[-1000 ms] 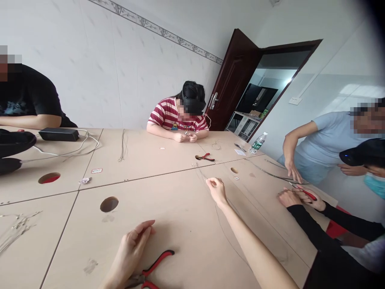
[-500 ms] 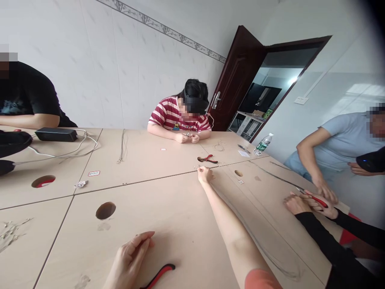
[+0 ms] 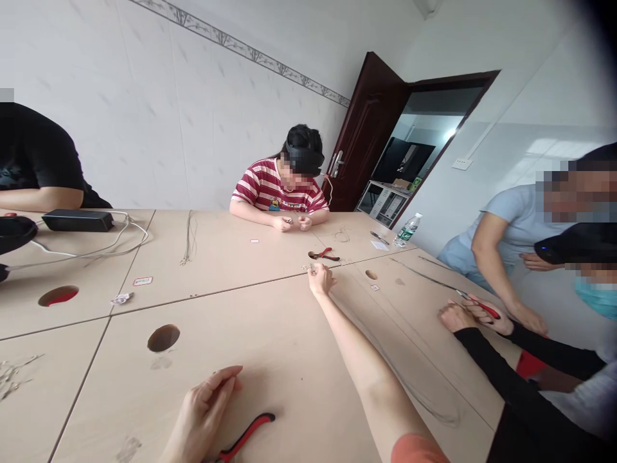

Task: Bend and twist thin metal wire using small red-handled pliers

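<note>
My right hand (image 3: pixel 321 279) reaches far across the table, its fingers curled down beside a small cluster of tiny pale pieces (image 3: pixel 304 267). Whatever its fingertips may pinch is hidden or too small to name. Just beyond it lie pliers with red and black handles (image 3: pixel 330 255), by a hole in the tabletop. Close to me, my left hand (image 3: pixel 208 404) rests low over the table with thumb and fingers pressed together; anything between them is too small to make out. A second pair of red-and-black-handled pliers (image 3: pixel 248 436) lies right of it, partly out of view.
Thin wires (image 3: pixel 409 379) stretch along the table right of my right forearm. A co-worker's hands (image 3: pixel 475 316) hold pliers at the right. A person in a striped shirt (image 3: pixel 279 186) sits opposite. A water bottle (image 3: pixel 407 230), a black box with cables (image 3: pixel 77 220) and a round hole (image 3: pixel 164 337) are around.
The whole view has shifted slightly, bringing more of the people at the right into sight. My right hand stays by the tiny pieces, its fingers slightly more curled. My left hand keeps its pose.
</note>
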`<state>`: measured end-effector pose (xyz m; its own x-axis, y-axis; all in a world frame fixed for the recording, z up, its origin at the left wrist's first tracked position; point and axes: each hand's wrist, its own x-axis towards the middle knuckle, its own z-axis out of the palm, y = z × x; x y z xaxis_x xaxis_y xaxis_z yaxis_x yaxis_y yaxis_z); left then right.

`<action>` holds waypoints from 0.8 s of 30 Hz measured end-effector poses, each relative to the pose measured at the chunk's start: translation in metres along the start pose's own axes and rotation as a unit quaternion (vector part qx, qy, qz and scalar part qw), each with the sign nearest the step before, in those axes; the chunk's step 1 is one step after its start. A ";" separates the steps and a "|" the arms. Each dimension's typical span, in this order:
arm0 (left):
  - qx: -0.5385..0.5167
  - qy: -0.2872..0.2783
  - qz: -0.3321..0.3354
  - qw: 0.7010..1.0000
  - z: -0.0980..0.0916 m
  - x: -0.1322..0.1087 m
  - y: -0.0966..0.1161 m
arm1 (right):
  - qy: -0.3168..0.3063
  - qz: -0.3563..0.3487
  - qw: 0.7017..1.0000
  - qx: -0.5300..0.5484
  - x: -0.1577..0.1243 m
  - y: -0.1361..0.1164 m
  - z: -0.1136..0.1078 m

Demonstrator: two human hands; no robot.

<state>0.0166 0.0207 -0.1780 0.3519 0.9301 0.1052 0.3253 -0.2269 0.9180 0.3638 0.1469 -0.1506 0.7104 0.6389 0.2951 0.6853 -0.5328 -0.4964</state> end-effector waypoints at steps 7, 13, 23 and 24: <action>-0.002 0.008 0.019 1.000 0.001 0.002 -0.002 | 0.015 -0.118 0.990 0.074 -0.098 0.007 -0.063; -0.003 0.002 -0.013 1.000 -0.001 0.002 0.010 | -0.097 -0.316 0.926 0.181 -0.247 -0.004 -0.089; 0.011 0.109 -0.041 0.993 0.001 -0.011 0.025 | -0.273 -0.446 0.839 0.148 -0.294 0.015 -0.081; 0.020 0.108 -0.044 0.993 -0.002 -0.012 0.027 | -0.276 -0.452 0.836 0.146 -0.294 0.017 -0.079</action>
<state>0.0195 0.0041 -0.1540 0.1247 0.9862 0.1088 0.3825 -0.1490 0.9119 0.1789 -0.0940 -0.1809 -0.3132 0.9091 0.2747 0.7771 0.4116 -0.4761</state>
